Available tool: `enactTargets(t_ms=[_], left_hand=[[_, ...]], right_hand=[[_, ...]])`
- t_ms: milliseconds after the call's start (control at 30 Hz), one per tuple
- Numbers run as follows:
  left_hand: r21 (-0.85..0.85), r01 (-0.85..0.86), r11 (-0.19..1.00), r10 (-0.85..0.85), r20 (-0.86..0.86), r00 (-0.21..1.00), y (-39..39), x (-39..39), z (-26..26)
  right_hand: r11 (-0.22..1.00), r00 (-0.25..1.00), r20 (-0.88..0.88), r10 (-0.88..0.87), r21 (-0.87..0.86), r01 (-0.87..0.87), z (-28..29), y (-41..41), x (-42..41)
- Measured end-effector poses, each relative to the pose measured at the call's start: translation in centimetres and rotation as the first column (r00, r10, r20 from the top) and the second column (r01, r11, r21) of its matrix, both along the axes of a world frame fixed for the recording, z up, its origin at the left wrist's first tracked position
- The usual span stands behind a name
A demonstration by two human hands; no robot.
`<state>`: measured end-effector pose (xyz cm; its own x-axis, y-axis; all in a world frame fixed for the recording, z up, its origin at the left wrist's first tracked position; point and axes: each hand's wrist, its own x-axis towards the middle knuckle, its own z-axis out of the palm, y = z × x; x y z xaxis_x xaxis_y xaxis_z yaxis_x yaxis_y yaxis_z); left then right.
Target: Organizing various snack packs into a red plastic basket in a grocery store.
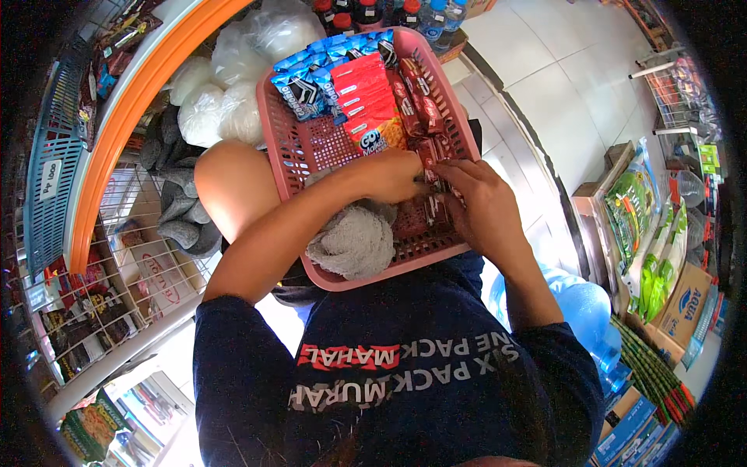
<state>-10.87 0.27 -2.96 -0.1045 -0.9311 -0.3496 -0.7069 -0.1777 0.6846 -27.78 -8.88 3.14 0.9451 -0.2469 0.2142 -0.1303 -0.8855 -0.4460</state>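
A pink plastic basket [271,157] rests on my lap. At its right side, my left hand [397,175] is curled with its fingertips at the small red-wrapped snack packs [429,154]; its grip is partly hidden and blurred. Facing it, my right hand [484,198] has its fingers and thumb around one of these packs. More red-brown packs [429,111] line the right wall. Overlapping red Malkist cracker packs [365,99] fill the middle, beside blue snack packs [300,90]. A crumpled grey cloth [353,242] lies in the near end, below my left forearm.
Filled clear plastic bags [216,111] and stone pestles [181,216] are on the left, near a wire rack [157,251] and an orange-edged shelf [117,157]. Bottles [408,14] stand beyond the basket. To the right are blue water jugs [578,303], green sacks [633,204] and an Aqua carton [680,309].
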Motion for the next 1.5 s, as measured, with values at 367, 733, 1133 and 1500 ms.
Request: enactTargets(t_ms=[367,733,1133,1500], left_hand=[[-0.002,-0.031,1.000,0.031,-0.026,0.999,-0.2,-0.8,-0.2],[-0.008,-0.070,0.997,0.070,-0.008,0.997,0.6,2.5,3.1],[0.020,-0.310,0.950,0.272,0.427,0.862,5.4,7.4,5.5],[-0.328,-0.481,0.813,0.571,0.290,0.768,2.7,7.8,-0.4]], right_hand=[[0.997,0.993,-0.102,-0.065,-0.051,0.060,0.1,0.0,-0.1],[0.995,0.992,-0.100,-0.082,0.055,0.088,0.9,-0.2,0.4],[0.950,0.974,0.112,-0.196,0.268,0.161,2.7,-2.4,3.4],[0.940,0.984,0.108,-0.142,0.327,0.099,1.7,-2.6,3.9]])
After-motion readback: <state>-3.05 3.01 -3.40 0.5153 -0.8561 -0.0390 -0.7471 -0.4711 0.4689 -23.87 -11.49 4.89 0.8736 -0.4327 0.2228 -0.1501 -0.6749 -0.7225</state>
